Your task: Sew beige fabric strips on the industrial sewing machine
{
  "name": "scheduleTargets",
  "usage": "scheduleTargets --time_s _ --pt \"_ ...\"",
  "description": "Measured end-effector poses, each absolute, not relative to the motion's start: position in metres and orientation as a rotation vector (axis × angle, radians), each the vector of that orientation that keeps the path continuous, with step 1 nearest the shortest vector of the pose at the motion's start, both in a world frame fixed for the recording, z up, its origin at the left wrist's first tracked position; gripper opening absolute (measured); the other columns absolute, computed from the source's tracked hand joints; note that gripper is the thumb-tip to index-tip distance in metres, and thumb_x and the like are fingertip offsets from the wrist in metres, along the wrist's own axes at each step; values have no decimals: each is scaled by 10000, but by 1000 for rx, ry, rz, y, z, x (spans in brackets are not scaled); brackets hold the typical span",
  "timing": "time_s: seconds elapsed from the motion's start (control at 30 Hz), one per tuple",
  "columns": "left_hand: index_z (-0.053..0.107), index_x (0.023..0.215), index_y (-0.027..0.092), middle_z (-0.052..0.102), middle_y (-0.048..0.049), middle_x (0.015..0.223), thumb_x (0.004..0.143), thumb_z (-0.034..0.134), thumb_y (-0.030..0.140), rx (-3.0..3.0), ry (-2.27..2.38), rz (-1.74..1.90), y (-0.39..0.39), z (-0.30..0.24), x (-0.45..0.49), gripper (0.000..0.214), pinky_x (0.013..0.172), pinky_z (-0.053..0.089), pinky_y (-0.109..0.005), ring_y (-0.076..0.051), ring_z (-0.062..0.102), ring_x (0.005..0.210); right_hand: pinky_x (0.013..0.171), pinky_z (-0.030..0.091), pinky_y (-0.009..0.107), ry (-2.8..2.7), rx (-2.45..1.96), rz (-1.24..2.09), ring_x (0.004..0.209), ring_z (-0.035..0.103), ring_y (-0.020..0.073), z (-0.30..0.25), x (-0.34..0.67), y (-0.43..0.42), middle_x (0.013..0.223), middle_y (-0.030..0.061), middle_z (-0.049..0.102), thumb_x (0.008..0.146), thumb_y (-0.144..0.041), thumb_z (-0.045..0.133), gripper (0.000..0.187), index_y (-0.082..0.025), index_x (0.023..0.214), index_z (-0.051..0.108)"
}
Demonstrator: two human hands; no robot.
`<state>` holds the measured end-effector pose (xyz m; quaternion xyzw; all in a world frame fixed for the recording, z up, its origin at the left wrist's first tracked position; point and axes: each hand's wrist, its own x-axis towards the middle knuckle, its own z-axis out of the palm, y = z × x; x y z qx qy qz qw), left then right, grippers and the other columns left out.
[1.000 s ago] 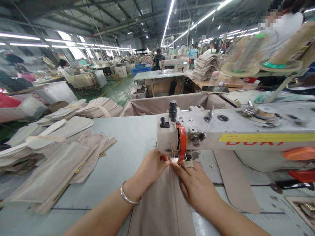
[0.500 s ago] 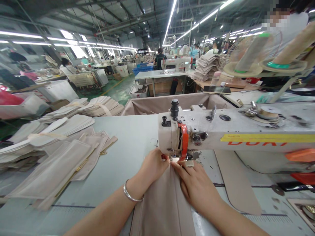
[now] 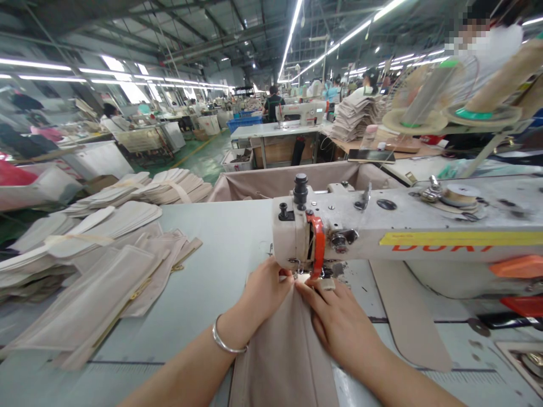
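A long beige fabric panel (image 3: 284, 356) with a seam along its length lies under the head of the sewing machine (image 3: 331, 220). My left hand (image 3: 265, 288), with a silver bangle at the wrist, pinches the panel's far end just left of the presser foot; its fingertips are partly hidden behind the thumb. On the other side, my right hand (image 3: 335, 314) grips the panel's right edge, its index finger reaching to the seam close by the foot. A ring-like band (image 3: 326, 284) sits on one of its fingers. The needle point is too small to make out.
Sewn beige pieces with zips (image 3: 106, 288) and banded stacks of cut panels (image 3: 89, 232) lie to the left. A rounded beige piece (image 3: 411, 322) rests under the machine arm. Behind stands a fabric-lined bin (image 3: 254, 178); thread cones (image 3: 428, 93) rise at right.
Both hands keep their grip beside the presser foot, with hardly any movement. The panel's near end has shifted very slightly right, and the view has moved a little.
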<state>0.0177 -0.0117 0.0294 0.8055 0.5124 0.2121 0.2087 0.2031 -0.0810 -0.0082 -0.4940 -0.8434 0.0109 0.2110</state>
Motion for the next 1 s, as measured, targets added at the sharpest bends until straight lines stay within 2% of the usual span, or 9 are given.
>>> scheduleTargets --time_s 0.13,0.27,0.4,0.6,0.73,0.83,1.0 --pt "650 1094 209 645 -77 1199 950 492 193 2545 1220 543 -33 31 9 214 1002 471 -424 -253 561 1163 947 406 489 -2350 -1366 32 1113 485 302 -9 204 -82 1168 129 573 896 -103 450 489 -207 1371 497" --pt "614 1167 190 628 -76 1255 990 452 197 2644 1046 492 -43 29 3 241 1114 402 -410 -211 522 1248 951 394 498 -2349 -1378 41 1131 470 313 -10 203 -82 1187 134 560 891 -90 449 511 -196 1390 476" --pt "614 1166 175 633 -74 1263 995 447 190 2657 1057 489 -37 27 3 240 1144 381 -412 -202 521 1260 944 394 490 -2349 -1392 43 1131 466 314 -11 203 -82 1217 143 543 892 -86 449 528 -183 1411 454" --pt "591 1205 171 612 -65 1302 989 435 158 2704 1042 451 -39 22 -1 267 1183 342 -401 -190 477 1314 943 381 480 -2336 -1379 71 1101 476 297 -8 205 -87 1228 117 551 882 -85 446 483 -193 1348 509" --pt "498 1337 154 519 -100 1425 954 419 110 2836 948 317 -54 19 -9 394 1191 319 -462 -228 385 1395 947 378 475 -2331 -1403 53 1112 473 297 -9 205 -88 1235 116 550 894 -87 433 494 -203 1371 491" --pt "456 1381 144 506 -107 1439 899 400 51 2925 841 207 -66 21 -14 494 1198 296 -483 -235 372 1404 952 375 476 -2338 -1407 37 1119 473 301 -11 205 -88 1232 121 550 912 -105 427 465 -212 1357 508" --pt "433 1403 113 502 -106 1440 896 405 52 2963 818 188 -66 24 -11 511 1204 295 -436 -232 363 1407 933 384 479 -2321 -1393 6 1109 482 304 -13 205 -87 1241 130 548 912 -102 419 468 -203 1360 507"
